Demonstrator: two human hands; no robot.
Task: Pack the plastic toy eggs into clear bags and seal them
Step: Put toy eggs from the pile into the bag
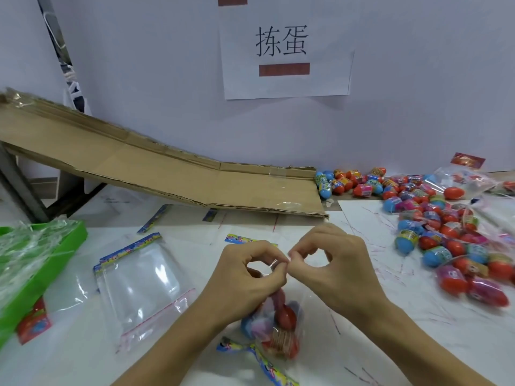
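Observation:
A clear bag point(281, 327) holding red and blue toy eggs lies on the white table near the front centre, its printed header strip point(250, 355) pointing toward me. My left hand point(250, 277) and my right hand point(337, 263) meet above it, and both pinch the far open edge of the bag between thumb and fingertips. A pile of loose red, blue and pink eggs point(434, 218) spreads over the table at the right. A small stack of empty clear bags point(145, 282) with red seal strips lies to the left of my hands.
A long cardboard ramp point(156, 165) slopes down from the upper left to the egg pile. A green tray point(41, 263) with crumpled clear film stands at the left edge. Filled bags point(462, 176) lie at the far right. Thin red strips point(370, 240) litter the table.

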